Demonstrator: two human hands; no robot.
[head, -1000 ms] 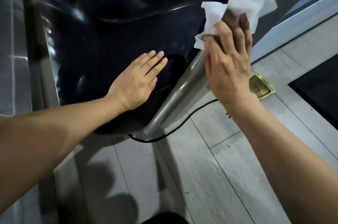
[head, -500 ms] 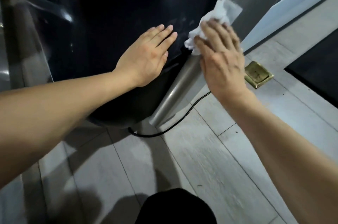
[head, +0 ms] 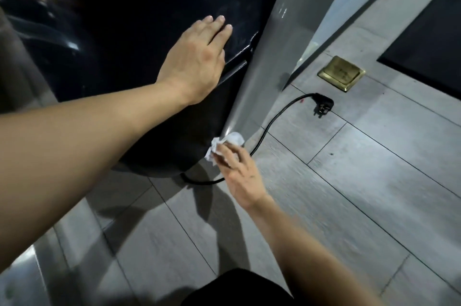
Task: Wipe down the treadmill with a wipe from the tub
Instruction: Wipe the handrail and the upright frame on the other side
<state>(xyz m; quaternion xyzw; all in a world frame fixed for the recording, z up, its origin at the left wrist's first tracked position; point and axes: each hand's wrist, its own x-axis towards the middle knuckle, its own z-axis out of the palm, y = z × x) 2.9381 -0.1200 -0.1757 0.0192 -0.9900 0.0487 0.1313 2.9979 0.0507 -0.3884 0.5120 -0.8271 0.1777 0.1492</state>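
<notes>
Left hand [head: 197, 61]: flat, fingers straight, on the treadmill's black cover [head: 119, 38], upper centre.
Right hand [head: 239, 171]: pinching the crumpled wipe [head: 225, 143] at the grey upright's [head: 269, 61] base, frame centre.

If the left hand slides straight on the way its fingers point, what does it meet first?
Probably the grey upright post: the left hand lies flat on the black cover, fingers pointing toward it.

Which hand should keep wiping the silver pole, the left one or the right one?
The right hand. It holds the wipe against the bottom of the silver pole. The left hand lies flat on the black cover with no wipe.
</notes>
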